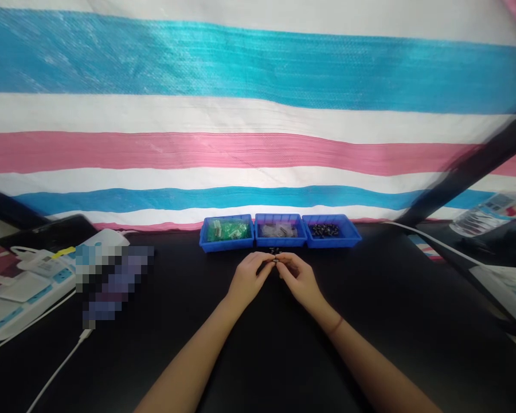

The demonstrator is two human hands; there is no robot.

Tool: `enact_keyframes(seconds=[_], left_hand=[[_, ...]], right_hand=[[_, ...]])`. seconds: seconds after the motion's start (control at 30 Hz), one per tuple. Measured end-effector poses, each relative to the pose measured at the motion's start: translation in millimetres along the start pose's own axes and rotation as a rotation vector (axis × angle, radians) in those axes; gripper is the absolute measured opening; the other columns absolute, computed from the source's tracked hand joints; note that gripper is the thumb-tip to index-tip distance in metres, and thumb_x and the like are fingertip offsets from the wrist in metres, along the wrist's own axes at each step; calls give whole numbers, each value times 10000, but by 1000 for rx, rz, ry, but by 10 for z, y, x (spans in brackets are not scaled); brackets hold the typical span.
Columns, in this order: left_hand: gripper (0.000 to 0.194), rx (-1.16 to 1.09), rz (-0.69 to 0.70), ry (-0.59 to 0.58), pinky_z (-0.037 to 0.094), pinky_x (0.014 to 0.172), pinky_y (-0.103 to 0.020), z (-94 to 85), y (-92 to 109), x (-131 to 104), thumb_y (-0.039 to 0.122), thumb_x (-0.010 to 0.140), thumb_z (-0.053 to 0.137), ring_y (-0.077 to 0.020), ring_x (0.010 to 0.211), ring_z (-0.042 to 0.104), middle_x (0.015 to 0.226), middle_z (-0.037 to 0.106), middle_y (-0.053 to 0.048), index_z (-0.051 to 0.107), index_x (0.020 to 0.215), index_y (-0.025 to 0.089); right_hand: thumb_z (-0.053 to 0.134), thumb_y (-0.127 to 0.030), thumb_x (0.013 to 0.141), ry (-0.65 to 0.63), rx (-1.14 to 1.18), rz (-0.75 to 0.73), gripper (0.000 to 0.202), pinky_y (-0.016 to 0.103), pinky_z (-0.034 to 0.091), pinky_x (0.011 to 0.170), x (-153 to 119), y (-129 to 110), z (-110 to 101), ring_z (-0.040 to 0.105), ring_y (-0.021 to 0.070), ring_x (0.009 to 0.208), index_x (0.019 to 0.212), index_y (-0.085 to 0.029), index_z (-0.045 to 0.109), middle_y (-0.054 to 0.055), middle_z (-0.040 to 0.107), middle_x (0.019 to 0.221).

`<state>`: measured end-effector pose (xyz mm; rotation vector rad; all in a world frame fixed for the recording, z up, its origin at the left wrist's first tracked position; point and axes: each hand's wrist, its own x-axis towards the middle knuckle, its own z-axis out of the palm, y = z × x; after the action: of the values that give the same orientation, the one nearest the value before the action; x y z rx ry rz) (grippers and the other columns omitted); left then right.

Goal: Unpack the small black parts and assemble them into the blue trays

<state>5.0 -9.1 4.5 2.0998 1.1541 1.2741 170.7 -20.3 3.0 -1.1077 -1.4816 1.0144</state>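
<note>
My left hand [250, 276] and my right hand [298, 277] meet at their fingertips just in front of the middle blue bin. Both are closed in a pinch around a tiny part [276, 261], too small to name. Right behind the fingertips lie a few small black pieces [274, 250], partly hidden. Of the three blue bins in a row, the left bin [227, 247] holds green circuit boards [234, 230]. Small clear or whitish parts [278, 230] fill the bottom of the middle bin [282, 242]. In the right bin [348, 236] is a heap of small black parts [324, 230].
A black table [258, 355] carries everything. On the left stand a white power strip [38, 298] with plugs and a blurred-out object [118, 284] on a white cable [55, 376]. To the right are another power strip [509, 292] and a plastic bottle [484, 215]. Striped sheeting [258, 120] hangs behind.
</note>
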Motion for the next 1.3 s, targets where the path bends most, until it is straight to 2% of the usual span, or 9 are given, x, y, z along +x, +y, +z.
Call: enact_keyframes(seconds=[0.17,0.27,0.37,0.47,0.63,0.8,1.03,1.3], left_hand=[[156,-28,8,6,529,867,-327,2,1,1,193,921,530,-179,957,640,1006,680,-46,648,1021,212],[205,-25,-10,16,543,858,-344,4,-7,-5,210,914,547,-183,933,656,1040,689,-53,632,1101,217],[252,-20,-25,32,557,836,-343,7,-10,-10,227,900,580,-174,872,675,1023,704,-48,613,1150,218],[225,-18,-19,50,567,817,-335,8,-3,-12,232,888,602,-172,854,682,991,711,-42,629,1110,215],[259,-21,-11,62,566,831,-310,4,4,-17,200,890,600,-160,887,682,991,714,-27,614,1148,225],[287,-30,-48,77,552,830,-310,2,-12,-5,207,879,617,-155,868,662,1000,686,-27,609,1165,232],[92,-69,-82,4,538,775,-295,-12,-6,18,181,876,603,-164,843,641,901,663,-29,675,931,199],[128,-95,-84,9,540,719,-268,-1,-61,15,218,861,623,-155,849,627,963,610,-37,683,973,216]], right_hand=[[617,-299,865,-2,16,-5,165,299,541,656,13,2,10,634,167,719,997,-199,604,49,660,890],[627,-317,860,-6,22,-1,165,297,543,647,15,14,18,632,162,701,963,-195,584,48,657,884],[623,-345,861,-3,25,27,207,264,513,533,12,33,26,611,144,622,995,-207,548,48,670,899],[613,-375,863,4,9,41,244,249,482,472,8,47,28,577,130,556,1026,-214,529,36,674,870],[613,-344,868,5,-93,-14,163,255,479,524,7,27,9,538,121,573,944,-202,595,20,629,826],[605,-304,877,-19,-134,-23,130,251,458,519,0,-10,-2,500,110,554,963,-207,604,8,612,818],[591,-348,890,-45,-92,-7,172,258,483,531,-16,-49,17,549,124,590,994,-212,603,21,622,861],[537,-381,918,-72,-47,13,191,272,498,527,-29,-82,40,566,124,550,1022,-224,575,21,616,860]])
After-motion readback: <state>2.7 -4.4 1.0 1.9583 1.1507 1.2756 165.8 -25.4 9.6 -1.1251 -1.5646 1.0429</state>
